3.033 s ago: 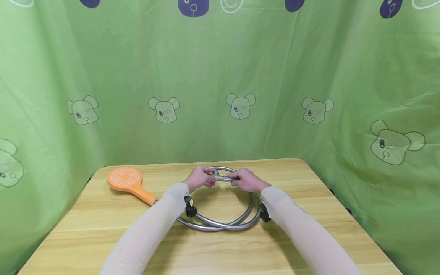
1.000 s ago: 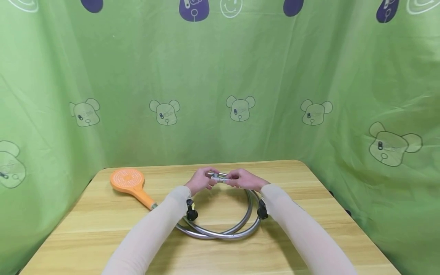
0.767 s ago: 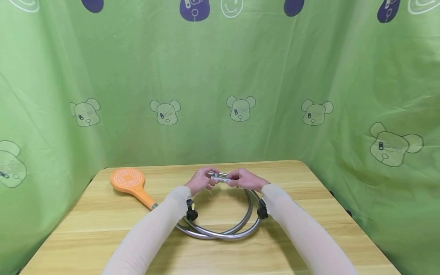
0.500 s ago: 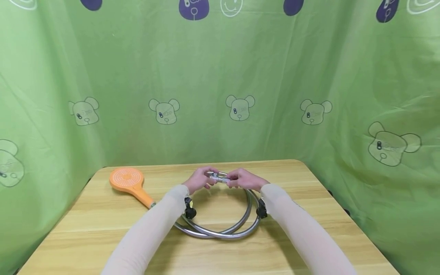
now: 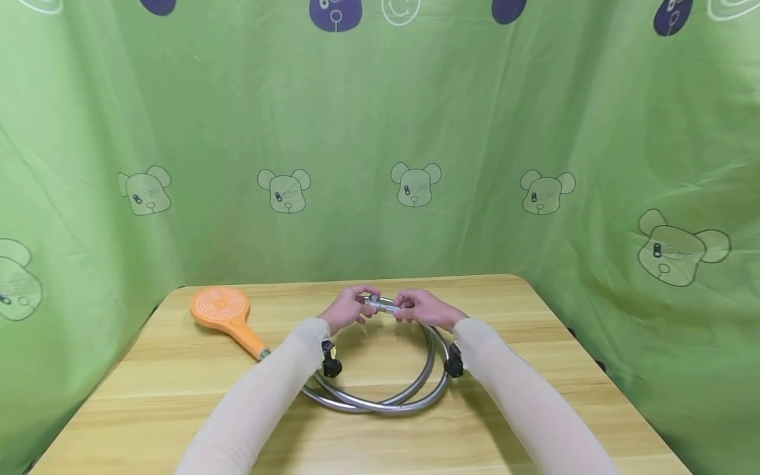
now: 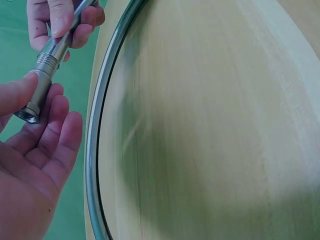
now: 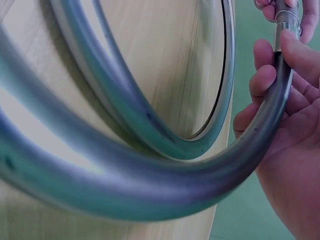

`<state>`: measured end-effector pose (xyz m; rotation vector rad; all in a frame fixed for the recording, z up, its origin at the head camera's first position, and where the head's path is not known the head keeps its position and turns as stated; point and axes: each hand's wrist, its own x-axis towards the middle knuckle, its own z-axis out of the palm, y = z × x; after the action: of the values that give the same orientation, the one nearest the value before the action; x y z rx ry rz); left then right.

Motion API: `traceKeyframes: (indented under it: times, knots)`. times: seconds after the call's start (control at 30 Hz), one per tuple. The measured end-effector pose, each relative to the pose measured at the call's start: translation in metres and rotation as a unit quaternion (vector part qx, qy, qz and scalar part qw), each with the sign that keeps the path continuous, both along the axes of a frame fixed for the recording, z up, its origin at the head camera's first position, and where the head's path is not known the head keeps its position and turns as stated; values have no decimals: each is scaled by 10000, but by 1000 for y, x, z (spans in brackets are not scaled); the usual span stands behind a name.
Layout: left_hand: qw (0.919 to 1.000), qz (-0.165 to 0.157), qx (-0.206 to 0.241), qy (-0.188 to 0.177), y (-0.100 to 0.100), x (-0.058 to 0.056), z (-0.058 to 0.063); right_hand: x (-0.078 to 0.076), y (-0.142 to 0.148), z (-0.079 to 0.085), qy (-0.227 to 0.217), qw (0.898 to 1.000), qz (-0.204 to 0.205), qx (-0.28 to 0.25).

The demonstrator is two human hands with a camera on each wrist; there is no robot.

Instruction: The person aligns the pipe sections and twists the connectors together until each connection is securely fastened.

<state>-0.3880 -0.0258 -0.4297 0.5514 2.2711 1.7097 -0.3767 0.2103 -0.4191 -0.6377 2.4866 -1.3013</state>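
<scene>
My left hand (image 5: 346, 310) pinches a short silver pipe fitting (image 6: 40, 95) between thumb and fingers above the table's far part. An open round end of the fitting faces out of that hand in the left wrist view. My right hand (image 5: 429, 309) grips the end of the silver shower hose (image 5: 394, 408), thumb on its metal nut (image 7: 286, 37). Ridged threads show between nut and fitting, which are in line and touching. The hose lies looped on the table beneath both hands. An orange shower head (image 5: 220, 307) rests at the left, its handle leading to the hose.
The wooden table (image 5: 178, 402) has its far edge just beyond my hands. A green curtain (image 5: 350, 132) with bear prints surrounds the back and sides. A black camera mount (image 5: 331, 363) sits at my left wrist, another (image 5: 454, 363) at my right.
Both hands stay at nearly the same spot, with small finger shifts around the fitting and hose nut. The fitting appears turned compared with earlier. The shower head has not moved on the table.
</scene>
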Motion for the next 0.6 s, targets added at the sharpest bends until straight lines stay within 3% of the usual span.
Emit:
traceKeyframes:
  times: [0.4,0.6]
  knots:
    - [9995,-129,-166,243,-1,5,1,3,-1,5,90,9989,-64,459]
    - [9998,96,-46,158,-6,1,-3,-2,-9,7,9,9981,-40,615]
